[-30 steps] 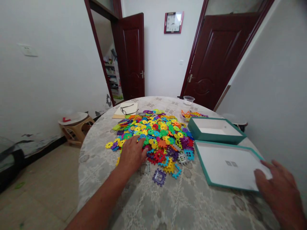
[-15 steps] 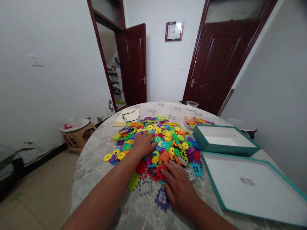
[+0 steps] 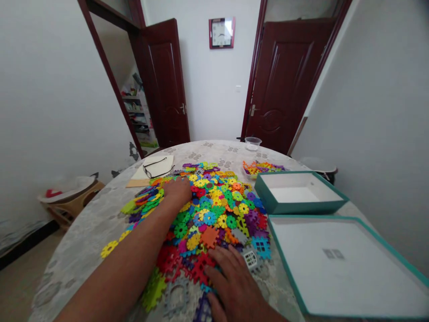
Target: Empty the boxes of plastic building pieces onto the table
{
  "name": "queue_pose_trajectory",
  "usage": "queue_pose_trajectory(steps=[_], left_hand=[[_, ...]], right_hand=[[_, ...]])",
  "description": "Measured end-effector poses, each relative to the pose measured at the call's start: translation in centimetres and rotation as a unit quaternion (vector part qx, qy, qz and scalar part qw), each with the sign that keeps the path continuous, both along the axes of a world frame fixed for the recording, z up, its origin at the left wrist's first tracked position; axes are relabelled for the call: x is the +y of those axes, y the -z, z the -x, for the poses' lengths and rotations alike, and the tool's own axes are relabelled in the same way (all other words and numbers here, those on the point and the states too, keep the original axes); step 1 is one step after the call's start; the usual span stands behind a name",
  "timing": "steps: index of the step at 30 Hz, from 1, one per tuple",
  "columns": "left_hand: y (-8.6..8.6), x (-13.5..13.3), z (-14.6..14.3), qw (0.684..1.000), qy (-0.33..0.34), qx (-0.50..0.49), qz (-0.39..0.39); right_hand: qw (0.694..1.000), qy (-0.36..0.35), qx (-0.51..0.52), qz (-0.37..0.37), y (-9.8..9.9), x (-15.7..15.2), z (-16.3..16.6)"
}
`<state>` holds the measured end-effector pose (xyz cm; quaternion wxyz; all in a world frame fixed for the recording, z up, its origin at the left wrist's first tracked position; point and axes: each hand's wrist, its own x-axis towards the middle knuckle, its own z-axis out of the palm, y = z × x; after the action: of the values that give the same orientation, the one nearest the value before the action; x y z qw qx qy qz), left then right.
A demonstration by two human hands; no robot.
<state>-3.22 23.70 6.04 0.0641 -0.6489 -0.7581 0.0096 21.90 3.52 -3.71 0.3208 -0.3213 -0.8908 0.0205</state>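
Observation:
My left hand (image 3: 178,190) reaches into the far left part of a heap of colourful plastic building pieces (image 3: 209,210), with its fingers bent down and their tips hidden. At the near edge of the heap, my right hand (image 3: 231,279) lies open, fingers spread over a red gear-edged piece (image 3: 202,267). A dark purple window piece (image 3: 203,309) is beside its thumb. Around it are an orange square piece (image 3: 210,237), a white window piece (image 3: 250,259), a blue window piece (image 3: 261,247) and a grey arched frame (image 3: 176,296). Flower-shaped discs cover most of the heap.
To the right stand a green box (image 3: 301,206) and its lid (image 3: 348,268), white inside up. Behind them are a tub of small orange and purple pieces (image 3: 259,168) and a clear bowl (image 3: 253,143). Glasses (image 3: 156,169) rest on paper (image 3: 139,174) at the far left.
The view has shifted right and closer to the table. My left hand has moved further back and left on the heap, its fingers now bent down. My right hand stays at the near edge.

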Motion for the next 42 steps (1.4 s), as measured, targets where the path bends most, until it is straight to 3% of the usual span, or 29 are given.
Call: queue_pose_trajectory(steps=[4, 10, 15, 19, 21, 25, 31, 37, 42], left_hand=[[-2.0, 0.6, -1.6, 0.998, 0.050, 0.024, 0.006], [-3.7, 2.9, -9.6, 0.980, 0.198, 0.008, -0.034], [-2.3, 6.8, -15.9, 0.970, 0.240, -0.010, -0.023], [-0.5, 9.9, -18.8, 0.968, 0.251, -0.017, 0.008], [0.4, 11.1, -19.7, 0.966, 0.256, -0.021, 0.016], [1.8, 12.6, -21.1, 0.967, 0.253, -0.029, 0.018], [2.3, 14.0, -22.3, 0.973, 0.226, -0.046, -0.001], [0.5, 13.4, -21.1, 0.977, 0.197, -0.045, -0.061], [-2.3, 10.4, -17.9, 0.979, 0.174, -0.031, -0.104]], right_hand=[[1.000, -0.005, -0.006, 0.011, 0.0, 0.3, 0.3], [0.999, 0.012, 0.034, 0.031, 0.4, 0.2, 0.7], [0.998, 0.045, 0.042, 0.027, 1.8, 0.4, 1.9], [0.996, 0.075, 0.054, 0.005, 3.9, 1.1, 4.3], [0.992, 0.103, 0.068, 0.030, 4.8, 1.5, 5.5], [0.978, 0.159, 0.089, 0.099, 5.5, 1.8, 6.4], [0.992, 0.102, 0.059, 0.046, 5.4, 2.5, 5.1], [0.983, 0.150, 0.096, 0.047, 6.9, 2.5, 6.5], [0.991, 0.084, 0.092, -0.056, 5.5, 1.9, 5.1]])
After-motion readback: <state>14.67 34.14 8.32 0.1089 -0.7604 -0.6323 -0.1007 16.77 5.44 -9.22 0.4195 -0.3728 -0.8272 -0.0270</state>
